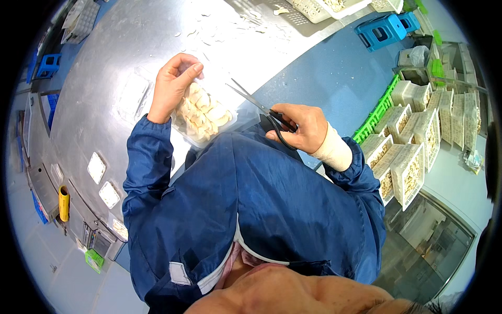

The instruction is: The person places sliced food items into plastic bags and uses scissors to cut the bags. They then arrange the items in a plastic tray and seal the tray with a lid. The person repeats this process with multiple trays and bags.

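Observation:
Black-handled scissors (270,111) are in my right hand (300,127), their blades parted and pointing to the upper left. A clear plastic tray of pale mushroom pieces (202,114) stands at the near edge of the metal table (98,78), just in front of my body. Above its far left corner is my left hand (176,82), thumb and forefinger pinched together. Whether something thin is between those fingertips, I cannot tell. An empty-looking clear tray (134,96) lies left of my left wrist. Small pale scraps (255,29) are scattered farther up the table.
Filled white trays (97,168) lie on the table at left. White baskets (313,10) stand at its far edge. Blue stools (380,32) are on the floor at upper right, and stacked baskets of pale pieces (411,172) stand right, beside a green crate (378,108).

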`<action>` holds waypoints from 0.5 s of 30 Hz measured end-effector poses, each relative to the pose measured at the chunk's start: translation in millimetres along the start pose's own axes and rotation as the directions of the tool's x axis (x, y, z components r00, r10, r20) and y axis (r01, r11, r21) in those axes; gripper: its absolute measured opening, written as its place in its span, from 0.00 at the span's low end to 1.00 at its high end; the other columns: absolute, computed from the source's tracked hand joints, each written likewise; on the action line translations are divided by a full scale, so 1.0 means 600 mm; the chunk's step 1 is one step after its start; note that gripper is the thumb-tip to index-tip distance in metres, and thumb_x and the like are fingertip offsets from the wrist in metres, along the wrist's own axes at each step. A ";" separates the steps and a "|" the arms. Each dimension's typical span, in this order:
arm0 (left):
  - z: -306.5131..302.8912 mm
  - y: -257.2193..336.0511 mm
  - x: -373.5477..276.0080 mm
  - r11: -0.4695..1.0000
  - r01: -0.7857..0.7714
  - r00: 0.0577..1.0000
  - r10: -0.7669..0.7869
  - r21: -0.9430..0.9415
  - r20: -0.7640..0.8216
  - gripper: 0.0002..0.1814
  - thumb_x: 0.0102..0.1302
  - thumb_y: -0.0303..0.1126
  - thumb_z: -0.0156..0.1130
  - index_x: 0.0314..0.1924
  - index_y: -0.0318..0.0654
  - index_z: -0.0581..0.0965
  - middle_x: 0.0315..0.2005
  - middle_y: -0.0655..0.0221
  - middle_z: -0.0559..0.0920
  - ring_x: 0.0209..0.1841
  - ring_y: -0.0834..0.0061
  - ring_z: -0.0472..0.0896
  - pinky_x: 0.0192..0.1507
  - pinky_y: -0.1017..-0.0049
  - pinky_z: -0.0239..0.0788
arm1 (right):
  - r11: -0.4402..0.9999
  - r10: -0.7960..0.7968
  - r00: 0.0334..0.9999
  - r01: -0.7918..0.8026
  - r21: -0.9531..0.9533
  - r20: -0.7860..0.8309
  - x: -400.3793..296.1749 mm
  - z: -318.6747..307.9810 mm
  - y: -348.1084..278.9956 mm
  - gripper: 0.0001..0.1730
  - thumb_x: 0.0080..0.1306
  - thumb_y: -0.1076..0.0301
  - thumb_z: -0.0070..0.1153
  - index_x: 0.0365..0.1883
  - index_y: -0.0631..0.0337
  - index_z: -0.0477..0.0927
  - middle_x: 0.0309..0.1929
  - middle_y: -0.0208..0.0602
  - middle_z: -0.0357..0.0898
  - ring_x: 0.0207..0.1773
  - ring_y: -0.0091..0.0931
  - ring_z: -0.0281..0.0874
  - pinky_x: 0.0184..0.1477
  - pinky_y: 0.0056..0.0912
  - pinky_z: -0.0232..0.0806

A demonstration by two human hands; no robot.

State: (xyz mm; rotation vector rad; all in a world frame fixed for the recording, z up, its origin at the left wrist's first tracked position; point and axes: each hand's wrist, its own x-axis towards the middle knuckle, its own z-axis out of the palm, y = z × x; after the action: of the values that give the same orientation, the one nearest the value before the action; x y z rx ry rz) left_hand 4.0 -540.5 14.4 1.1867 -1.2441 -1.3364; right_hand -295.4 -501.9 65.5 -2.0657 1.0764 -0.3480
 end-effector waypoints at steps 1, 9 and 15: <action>0.000 -0.001 0.001 1.000 0.003 1.000 -0.003 -0.007 -0.002 0.03 0.64 0.28 0.59 0.35 0.38 0.74 0.29 0.75 0.75 0.33 0.84 0.73 0.39 0.83 0.64 | 1.000 -0.003 1.000 0.003 0.004 -0.010 -0.001 0.001 -0.001 0.24 0.53 0.48 0.63 0.38 0.59 0.79 0.19 0.33 0.74 0.20 0.27 0.71 0.25 0.28 0.63; 0.000 -0.005 -0.001 1.000 0.012 1.000 -0.012 -0.012 -0.006 0.03 0.64 0.27 0.58 0.35 0.38 0.74 0.29 0.75 0.75 0.33 0.83 0.73 0.40 0.82 0.64 | 1.000 -0.012 1.000 0.012 0.006 -0.015 -0.001 -0.002 0.000 0.23 0.52 0.50 0.65 0.37 0.59 0.79 0.18 0.33 0.73 0.20 0.28 0.71 0.24 0.28 0.62; 0.001 -0.006 -0.001 1.000 0.015 1.000 -0.015 -0.006 -0.010 0.02 0.64 0.27 0.58 0.35 0.37 0.74 0.29 0.75 0.75 0.33 0.83 0.73 0.40 0.82 0.63 | 1.000 -0.022 0.999 0.022 0.002 -0.038 -0.003 0.004 0.004 0.22 0.53 0.52 0.65 0.37 0.60 0.79 0.18 0.35 0.73 0.20 0.28 0.71 0.24 0.28 0.62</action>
State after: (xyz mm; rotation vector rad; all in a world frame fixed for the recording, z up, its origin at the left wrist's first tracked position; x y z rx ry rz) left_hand 3.4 -539.7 10.8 1.1994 -1.2256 -1.3426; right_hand -296.7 -500.1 62.0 -2.0774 1.0761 -0.4004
